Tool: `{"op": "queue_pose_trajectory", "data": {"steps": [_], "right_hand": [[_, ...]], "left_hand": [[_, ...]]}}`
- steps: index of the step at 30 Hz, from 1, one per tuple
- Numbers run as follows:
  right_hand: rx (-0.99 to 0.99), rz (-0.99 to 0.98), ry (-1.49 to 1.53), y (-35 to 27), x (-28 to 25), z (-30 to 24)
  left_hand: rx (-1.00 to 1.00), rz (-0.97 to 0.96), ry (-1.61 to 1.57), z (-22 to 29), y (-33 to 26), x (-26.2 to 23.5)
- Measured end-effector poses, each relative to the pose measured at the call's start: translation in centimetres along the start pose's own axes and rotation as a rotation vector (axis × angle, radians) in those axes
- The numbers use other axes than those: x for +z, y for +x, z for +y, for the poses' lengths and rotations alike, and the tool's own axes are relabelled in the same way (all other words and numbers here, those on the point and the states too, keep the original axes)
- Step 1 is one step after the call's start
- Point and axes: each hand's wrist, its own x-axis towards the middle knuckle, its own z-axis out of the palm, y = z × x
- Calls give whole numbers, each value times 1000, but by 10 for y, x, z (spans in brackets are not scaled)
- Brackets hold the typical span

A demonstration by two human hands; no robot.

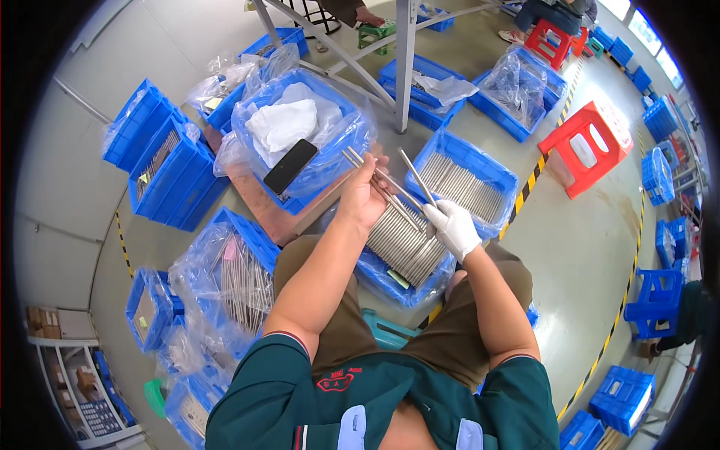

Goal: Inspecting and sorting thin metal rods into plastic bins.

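My bare left hand (pixel 363 196) is closed around several thin metal rods (pixel 403 211), whose ends stick out past the fingers on both sides. On my right hand (pixel 453 228) is a white glove. Its fingers are closed on a single metal rod (pixel 417 177) that tilts up and away; one rod from the left hand reaches close to these fingertips. Beneath both hands, a blue bin (pixel 409 295) lined with clear plastic holds rows of similar rods. Just beyond it stands another blue bin (pixel 507 178) of rods.
A black phone (pixel 291 166) lies on a plastic-lined bin with white cloth (pixel 281 126). Bins of rods (pixel 244 289) stand at the left. A metal frame post (pixel 406 64) rises ahead. At the right are a red stool (pixel 587 147) and striped floor tape (pixel 531 182). Other people sit farther off.
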Motion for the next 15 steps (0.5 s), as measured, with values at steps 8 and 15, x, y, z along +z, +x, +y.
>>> {"op": "queue_pose_trajectory", "data": {"steps": [8,15], "right_hand": [[6,66,39,3,7,3],[-88,206,125,9,16,-6]], "left_hand": [[-20,-47,13,-9,-5,6],[-93,-126,226,-34,-17,14]]}}
